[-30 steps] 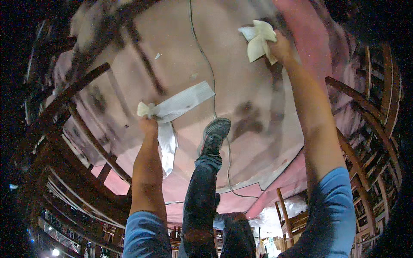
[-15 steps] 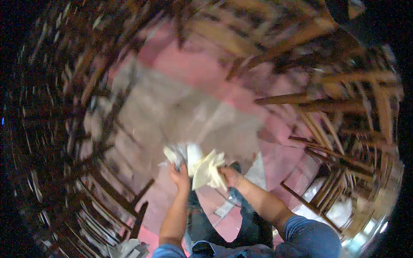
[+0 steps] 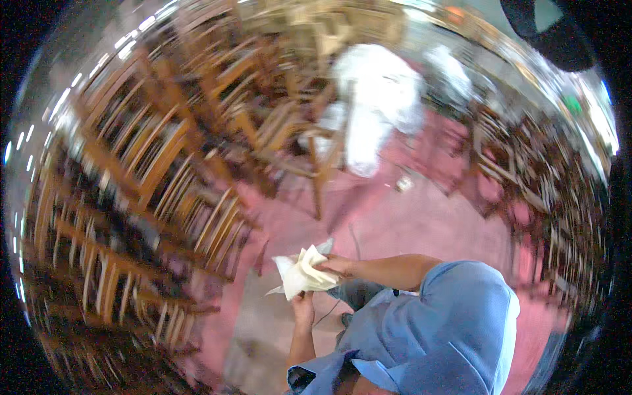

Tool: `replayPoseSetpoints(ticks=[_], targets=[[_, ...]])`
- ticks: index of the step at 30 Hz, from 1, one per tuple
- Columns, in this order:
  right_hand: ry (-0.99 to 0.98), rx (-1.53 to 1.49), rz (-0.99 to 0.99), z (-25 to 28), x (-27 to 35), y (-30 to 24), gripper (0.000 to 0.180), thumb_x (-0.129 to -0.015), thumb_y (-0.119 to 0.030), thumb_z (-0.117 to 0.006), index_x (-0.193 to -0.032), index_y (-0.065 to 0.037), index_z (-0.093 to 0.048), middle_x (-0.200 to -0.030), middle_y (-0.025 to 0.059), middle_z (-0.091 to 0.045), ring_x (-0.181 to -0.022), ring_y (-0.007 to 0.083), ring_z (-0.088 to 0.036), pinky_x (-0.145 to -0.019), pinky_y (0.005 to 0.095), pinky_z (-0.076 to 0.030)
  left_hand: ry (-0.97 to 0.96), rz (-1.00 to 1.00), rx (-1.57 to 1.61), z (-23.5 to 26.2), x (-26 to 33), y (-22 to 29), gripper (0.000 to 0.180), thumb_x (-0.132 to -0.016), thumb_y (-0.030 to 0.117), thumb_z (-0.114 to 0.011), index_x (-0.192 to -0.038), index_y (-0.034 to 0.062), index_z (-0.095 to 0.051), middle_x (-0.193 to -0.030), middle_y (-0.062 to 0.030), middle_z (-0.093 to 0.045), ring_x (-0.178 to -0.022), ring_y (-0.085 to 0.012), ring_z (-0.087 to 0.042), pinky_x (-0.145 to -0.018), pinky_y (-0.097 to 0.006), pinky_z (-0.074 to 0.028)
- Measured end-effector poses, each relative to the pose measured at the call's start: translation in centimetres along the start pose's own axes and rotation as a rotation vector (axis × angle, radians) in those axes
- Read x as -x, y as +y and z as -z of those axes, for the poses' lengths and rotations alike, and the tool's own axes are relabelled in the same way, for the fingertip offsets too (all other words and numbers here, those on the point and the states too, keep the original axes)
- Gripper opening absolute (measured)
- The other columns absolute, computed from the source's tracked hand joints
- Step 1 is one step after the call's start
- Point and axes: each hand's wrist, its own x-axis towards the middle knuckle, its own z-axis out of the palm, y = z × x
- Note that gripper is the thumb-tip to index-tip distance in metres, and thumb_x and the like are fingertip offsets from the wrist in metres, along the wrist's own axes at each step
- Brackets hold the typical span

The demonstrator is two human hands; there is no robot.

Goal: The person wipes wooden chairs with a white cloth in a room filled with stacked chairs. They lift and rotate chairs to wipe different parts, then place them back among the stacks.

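Observation:
A bunch of creased cream and white sheets (image 3: 304,271) is held up in front of my body; blur hides whether they are paper or cloth. My left hand (image 3: 303,304) grips the bunch from below, its fingers partly hidden under the folds. From the right, my right hand (image 3: 338,264) is closed on the cream folds, close above the left. White corners stick out past the cream part on the left side.
Stacked brown wooden chair frames (image 3: 158,164) crowd the left. A white plastic-wrapped bundle (image 3: 378,92) stands ahead beside a wooden chair (image 3: 316,168). More dark frames (image 3: 510,155) line the right. A pinkish-red covering (image 3: 434,214) and a grey-beige sheet (image 3: 263,336) lie on the floor.
My hands were apart, each with its own bunch of sheets; now they are together on one bunch. My body and view have turned, bringing the white-wrapped bundle ahead.

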Motion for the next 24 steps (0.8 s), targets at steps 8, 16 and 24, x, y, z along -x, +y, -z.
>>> replayPoseSetpoints(ticks=[8, 16, 24], targets=[[-0.165, -0.417, 0.558, 22.0, 16.9, -2.7, 0.031, -0.099, -0.021, -0.046, -0.124, -0.009, -0.061, -0.124, 0.0072, -0.065, -0.114, 0.0245, -0.062, -0.101, 0.0393, -0.050, -0.543, 0.582, 0.976, -20.2, -1.0, 4.7, 0.053, -0.094, 0.055, -0.056, -0.129, 0.0154, -0.054, -0.128, -0.0124, -0.059, -0.121, -0.0352, -0.054, -0.104, -0.056, -0.041], [0.240, 0.215, 0.829, 44.2, 31.8, -7.7, 0.040, -0.097, -0.026, -0.056, -0.130, -0.004, -0.057, -0.132, 0.0100, -0.061, -0.123, 0.0251, -0.057, -0.110, 0.0435, -0.042, -0.635, 0.125, 0.917, -42.1, -16.4, 14.4, 0.049, -0.099, 0.054, -0.046, -0.113, 0.0106, -0.062, -0.103, -0.0090, -0.066, -0.105, -0.0321, -0.062, -0.098, -0.057, -0.046], [0.177, -0.739, 0.448, 66.0, 43.2, -24.5, 0.038, -0.098, -0.019, -0.050, -0.127, 0.004, -0.054, -0.118, 0.0155, -0.066, -0.104, 0.0255, -0.067, -0.095, 0.0393, -0.055, -0.381, 0.119, 0.775, -66.5, -26.6, 31.9, 0.022, -0.097, 0.021, -0.060, -0.110, 0.0046, -0.056, -0.090, -0.0094, -0.062, -0.088, -0.0281, -0.064, -0.078, -0.047, -0.055]])
